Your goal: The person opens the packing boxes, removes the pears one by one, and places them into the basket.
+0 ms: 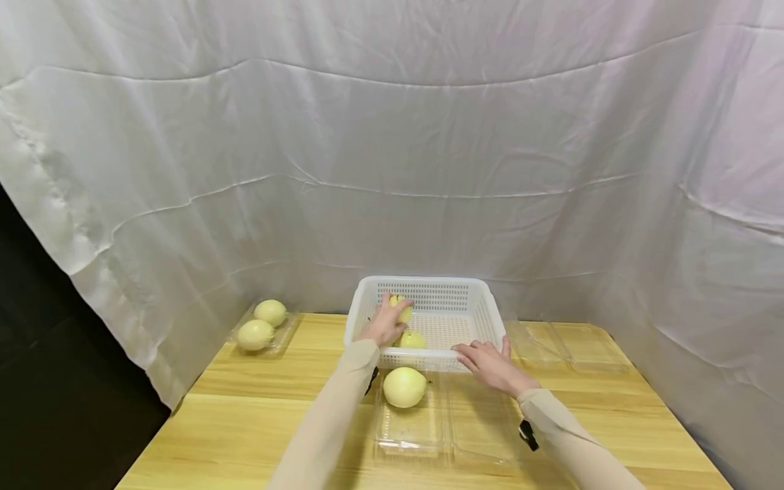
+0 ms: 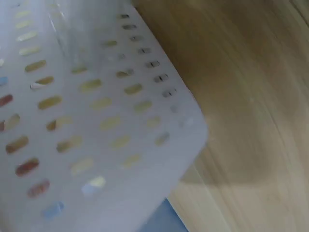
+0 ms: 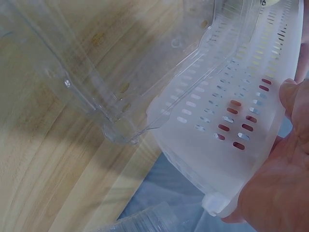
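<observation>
Inside the white plastic basket (image 1: 429,353), my left hand (image 1: 384,322) reaches over the front rim and grips a pale yellow pear (image 1: 404,314), its fingers partly covering the fruit. A second pear (image 1: 412,339) lies nearer the front wall of the basket. My right hand (image 1: 490,364) holds the basket's front rim toward the right corner. In the right wrist view, its thumb (image 3: 288,94) lies against the rim. Before the basket, an opened clear plastic clamshell box (image 1: 410,429) rests on the table with one pear (image 1: 404,387) in its far part.
At the left back of the wooden table (image 1: 245,401) stands another clear box (image 1: 280,340) holding two pears (image 1: 256,335). To the right of the basket lies a further clear plastic box (image 1: 588,344). Grey-white curtains (image 1: 429,150) hang behind the table and along its sides.
</observation>
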`<state>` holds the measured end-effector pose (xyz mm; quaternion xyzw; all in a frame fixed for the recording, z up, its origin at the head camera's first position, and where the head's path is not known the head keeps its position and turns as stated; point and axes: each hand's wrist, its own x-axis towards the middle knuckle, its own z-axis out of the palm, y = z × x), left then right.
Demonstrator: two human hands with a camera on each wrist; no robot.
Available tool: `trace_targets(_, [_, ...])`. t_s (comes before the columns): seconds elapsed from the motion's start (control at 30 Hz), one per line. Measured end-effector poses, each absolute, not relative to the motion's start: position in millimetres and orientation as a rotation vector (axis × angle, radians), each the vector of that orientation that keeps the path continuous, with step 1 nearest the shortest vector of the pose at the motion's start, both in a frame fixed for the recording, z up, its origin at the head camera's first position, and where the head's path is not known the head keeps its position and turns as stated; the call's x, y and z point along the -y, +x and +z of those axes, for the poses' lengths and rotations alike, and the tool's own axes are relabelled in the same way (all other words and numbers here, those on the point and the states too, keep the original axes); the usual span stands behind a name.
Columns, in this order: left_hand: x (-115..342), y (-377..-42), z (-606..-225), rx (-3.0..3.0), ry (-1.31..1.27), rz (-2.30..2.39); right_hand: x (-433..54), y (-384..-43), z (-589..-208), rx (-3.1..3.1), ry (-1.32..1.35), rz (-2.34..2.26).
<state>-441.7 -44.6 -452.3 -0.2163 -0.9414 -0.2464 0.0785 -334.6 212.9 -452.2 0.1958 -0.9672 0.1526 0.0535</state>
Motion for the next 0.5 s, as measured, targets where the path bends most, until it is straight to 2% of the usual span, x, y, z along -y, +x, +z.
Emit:
trace_targets(0.2, [39.9, -447.2, -452.0, 2.920, -0.657, -0.723, -212.8, -336.1, -452.4, 2.944, 0.596, 0.472])
trace_targets(0.5, [35.7, -451.2, -460.5, 3.106, -0.496, -0.595, -213.5, -334.8, -451.1, 2.957, 0.602, 0.490])
